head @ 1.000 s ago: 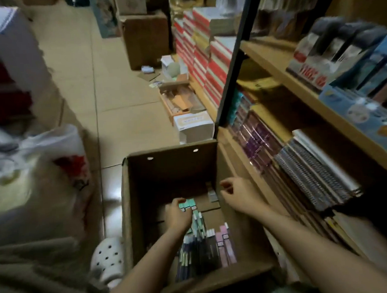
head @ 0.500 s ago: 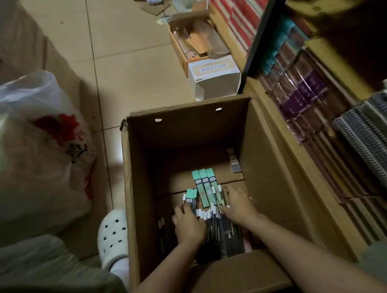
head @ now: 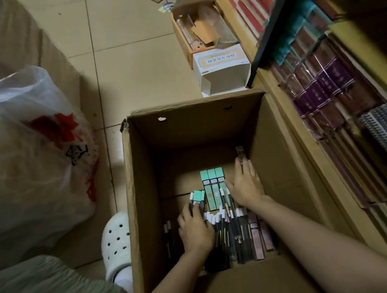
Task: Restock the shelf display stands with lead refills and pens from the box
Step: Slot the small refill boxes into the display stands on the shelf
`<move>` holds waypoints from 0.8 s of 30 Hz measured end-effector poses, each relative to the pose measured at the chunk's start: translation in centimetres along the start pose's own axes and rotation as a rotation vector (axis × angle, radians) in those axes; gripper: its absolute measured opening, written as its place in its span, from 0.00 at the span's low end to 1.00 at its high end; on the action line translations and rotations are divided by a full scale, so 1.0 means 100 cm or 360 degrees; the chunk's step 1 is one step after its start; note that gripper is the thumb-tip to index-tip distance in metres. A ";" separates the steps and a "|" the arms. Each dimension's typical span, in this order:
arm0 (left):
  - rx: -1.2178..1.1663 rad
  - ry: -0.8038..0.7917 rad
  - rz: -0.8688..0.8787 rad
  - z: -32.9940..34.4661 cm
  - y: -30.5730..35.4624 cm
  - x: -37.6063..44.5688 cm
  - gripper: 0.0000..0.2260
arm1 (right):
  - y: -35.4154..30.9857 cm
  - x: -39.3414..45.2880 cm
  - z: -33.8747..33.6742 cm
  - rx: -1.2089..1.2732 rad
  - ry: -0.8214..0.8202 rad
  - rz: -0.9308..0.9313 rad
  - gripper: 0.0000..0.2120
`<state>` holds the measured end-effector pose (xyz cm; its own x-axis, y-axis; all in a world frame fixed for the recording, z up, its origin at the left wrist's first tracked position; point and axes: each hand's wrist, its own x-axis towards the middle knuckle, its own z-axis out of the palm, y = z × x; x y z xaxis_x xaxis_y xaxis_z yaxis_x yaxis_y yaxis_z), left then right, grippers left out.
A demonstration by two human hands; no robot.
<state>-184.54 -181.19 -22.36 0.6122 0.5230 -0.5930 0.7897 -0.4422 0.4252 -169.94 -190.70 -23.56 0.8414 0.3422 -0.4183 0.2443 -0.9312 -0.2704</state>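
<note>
An open cardboard box [head: 187, 133] stands on the floor below me. On its bottom lie three green lead refill packs [head: 212, 185], a heap of dark pens with white caps [head: 228, 227] and pinkish packs [head: 257, 232] at the right. My left hand [head: 196, 231] grips a small bundle of green-topped and white-capped packs [head: 197, 198] at the heap's left side. My right hand [head: 246, 186] lies flat with fingers spread beside the green packs. Its fingertips touch a small brownish pack [head: 240, 153] against the box's right wall.
A white plastic bag with red print [head: 42, 154] bulges at the left. My white clog [head: 115, 242] touches the box's left wall. A white carton [head: 222, 71] and an open small box [head: 200, 34] sit beyond. Shelves of notebooks [head: 319, 83] run along the right.
My view has tilted down into the box. My right hand dropped inside, onto the pens, then slid forward to the far right. My left hand stays on its bundle.
</note>
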 end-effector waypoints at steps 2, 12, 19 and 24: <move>-0.0118 0.0079 -0.0070 0.000 0.002 0.007 0.25 | -0.001 0.005 0.004 -0.0025 -0.0074 0.0031 0.37; -0.0517 0.0289 -0.0370 0.002 0.013 0.035 0.17 | -0.005 -0.010 0.008 0.0145 0.0258 -0.0013 0.19; -0.0640 0.0294 -0.0505 0.001 0.015 0.037 0.17 | -0.011 0.007 0.002 0.0227 0.0193 0.0199 0.29; -0.0585 0.0352 -0.0379 0.005 0.015 0.032 0.15 | -0.009 0.003 0.004 0.0495 0.0162 0.0384 0.18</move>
<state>-181.47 -180.52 -23.93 0.3755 0.7381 -0.5606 0.8460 -0.0259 0.5325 -170.03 -189.74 -23.78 0.9039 0.0896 -0.4182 -0.1105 -0.8956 -0.4308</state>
